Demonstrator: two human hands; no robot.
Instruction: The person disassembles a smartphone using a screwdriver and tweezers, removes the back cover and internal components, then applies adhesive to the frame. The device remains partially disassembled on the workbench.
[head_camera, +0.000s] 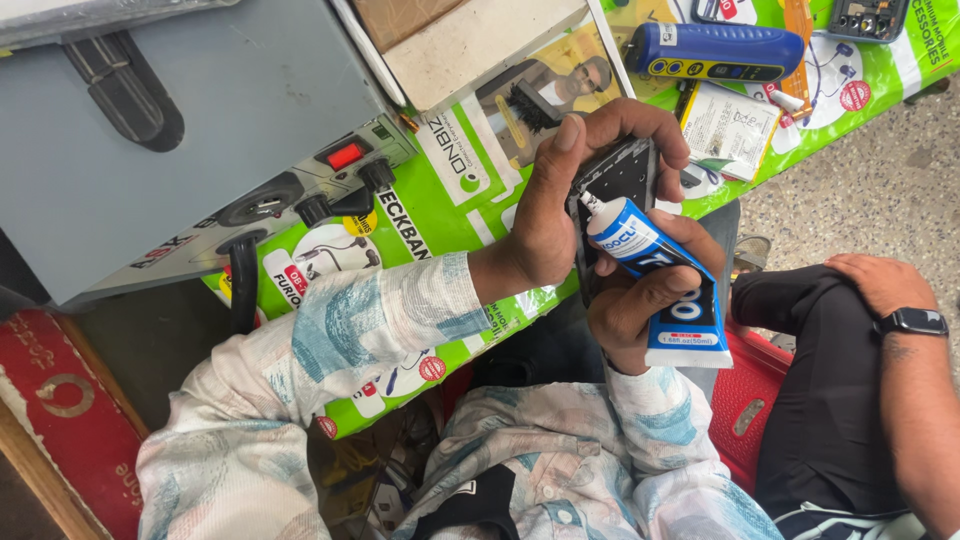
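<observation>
Right over the person's lap, the left hand (560, 215) grips a small dark phone frame (618, 178) upright, thumb along its left edge and fingers curled over its top and right side, so the hand is closed firmly around it. The right hand (640, 300) sits just below and to the right, wrapped around a blue and white glue tube (660, 275). The tube slants up and to the left, and its thin white nozzle (592, 205) touches the lower left part of the phone frame, just beside the left thumb. The tube's flat crimped end points down towards the lap, past the right palm.

Much of the phone frame is hidden by the fingers of both hands, and its face is too dark to make out in detail; I cannot tell whether any glue has come out at the nozzle. Both sleeves wear a pale blue patterned fabric.

Behind the hands a green printed mat (450, 210) covers the bench, with a grey power supply box (180, 130) on its left, cut off by the picture's edge. A blue handheld device (715, 50) lies at the top. At the right another person's arm with a black smartwatch (912, 322) rests on a knee, partly out of view.
</observation>
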